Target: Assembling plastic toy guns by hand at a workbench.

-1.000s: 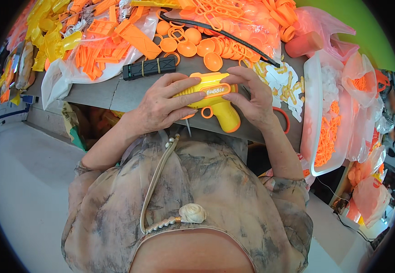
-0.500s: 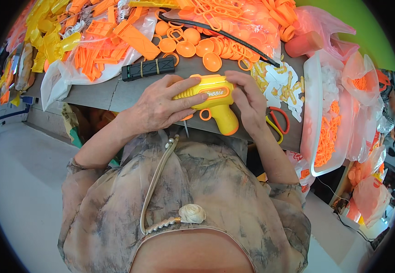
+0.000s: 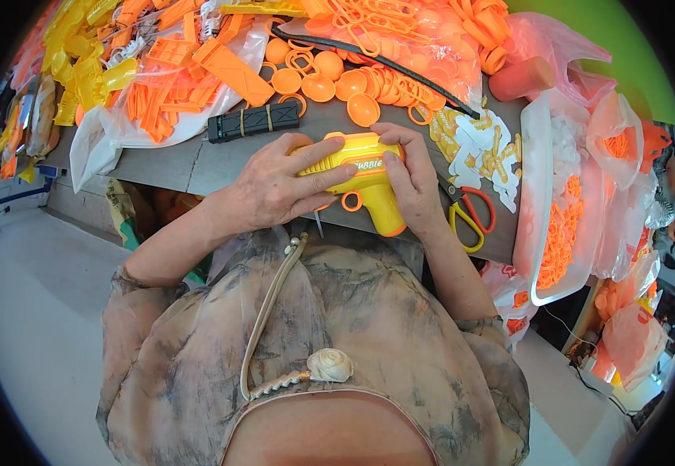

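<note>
Two-handed grip: left hand [image 3: 271,180], right hand [image 3: 413,180] curled round gun [image 3: 383,206], hid its ends; scissors [image 3: 455,199] tips were unclear; labels [image 3: 479,147], tub [image 3: 530,233] sat right.

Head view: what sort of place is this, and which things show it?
Probably a toy workshop: a yellow toy gun is held, loose orange plastic cups lie on the grey workbench, and a translucent tub holds small orange parts.

Mottled grey-brown top [image 3: 399,318], beige cord [image 3: 263,311], cream rosette [image 3: 330,365]
</note>
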Demonstrator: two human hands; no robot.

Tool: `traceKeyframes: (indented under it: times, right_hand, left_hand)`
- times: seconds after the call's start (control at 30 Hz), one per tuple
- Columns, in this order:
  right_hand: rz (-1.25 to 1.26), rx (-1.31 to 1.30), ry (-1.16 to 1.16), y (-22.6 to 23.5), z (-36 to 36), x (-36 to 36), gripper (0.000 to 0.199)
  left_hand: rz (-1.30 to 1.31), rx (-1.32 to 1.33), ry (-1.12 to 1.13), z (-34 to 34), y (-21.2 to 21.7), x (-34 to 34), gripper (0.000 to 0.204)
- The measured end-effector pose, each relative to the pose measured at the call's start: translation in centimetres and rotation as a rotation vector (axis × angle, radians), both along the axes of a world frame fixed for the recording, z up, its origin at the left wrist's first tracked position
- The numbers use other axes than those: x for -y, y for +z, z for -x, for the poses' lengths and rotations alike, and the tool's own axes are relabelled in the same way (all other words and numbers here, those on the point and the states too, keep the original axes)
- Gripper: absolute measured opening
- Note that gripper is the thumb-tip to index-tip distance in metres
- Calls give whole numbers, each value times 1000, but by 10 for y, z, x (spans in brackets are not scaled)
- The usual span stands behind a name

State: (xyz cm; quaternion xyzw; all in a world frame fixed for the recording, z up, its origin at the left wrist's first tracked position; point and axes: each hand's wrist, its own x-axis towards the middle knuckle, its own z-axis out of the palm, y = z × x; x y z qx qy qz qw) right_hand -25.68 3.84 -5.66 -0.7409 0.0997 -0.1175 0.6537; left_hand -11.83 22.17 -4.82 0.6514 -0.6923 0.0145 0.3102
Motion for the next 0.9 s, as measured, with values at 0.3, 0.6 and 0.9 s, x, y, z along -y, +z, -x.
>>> traceKeyframes:
  times: [0.3,0.6,0.9]
  right_hand:
    - [-301,-78,-91,22,4,2,36]
    - [652,153,311,76,12,-27,65]
    - [525,209,454,36,-40,-100,62]
  left_hand:
    - [74,-90,38,-1,14,0,62]
    - [-15,-548,33,21,42,-21,84]
    - [-442,-873,340,5,47,-105,62]
